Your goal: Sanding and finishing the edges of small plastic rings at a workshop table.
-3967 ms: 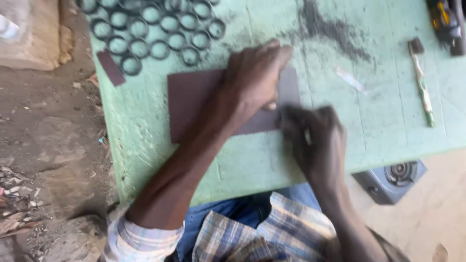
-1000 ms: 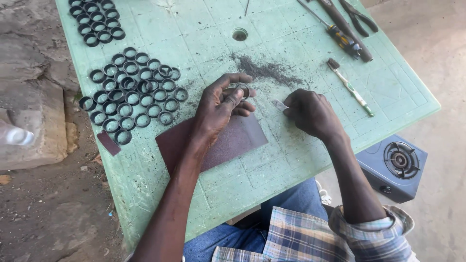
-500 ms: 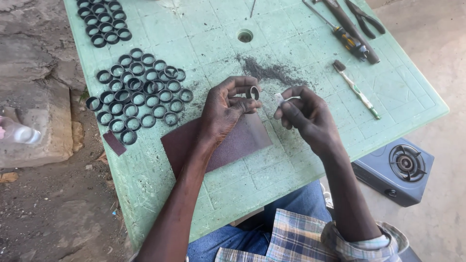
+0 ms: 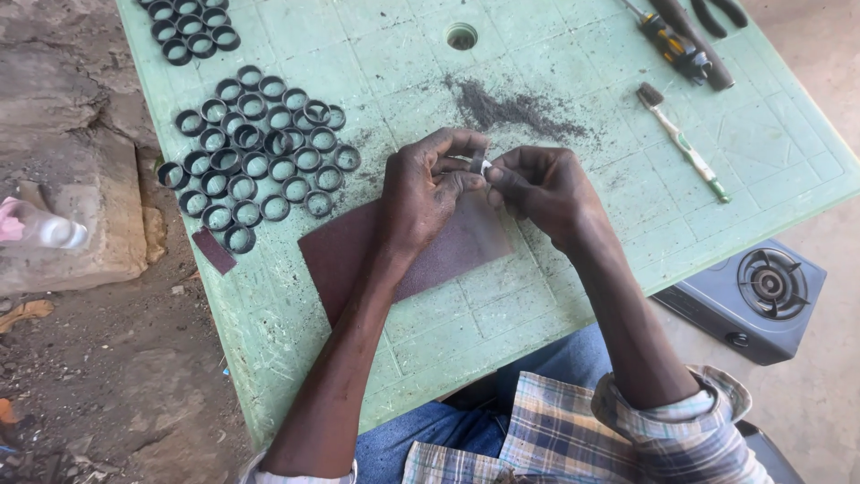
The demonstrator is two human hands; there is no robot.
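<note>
Green plastic bench (image 4: pixel 269 314), dusty; black rings (image 4: pixel 260 157) clustered at left, brown abrasive sheet (image 4: pixel 358 255) below my hands. Left hand (image 4: pixel 421 193) and right hand (image 4: pixel 542 188) meet, fingers narrowed on one small ring (image 4: pixel 481 166) above the sheet. Risk: a slack pinch could drop it among the grit (image 4: pixel 515 109).

No packages, labels, signs or screens show anywhere in this view: nothing of the kind on the green table (image 4: pixel 296 341), on the ground beside it, or around the stove (image 4: pixel 761 296).
</note>
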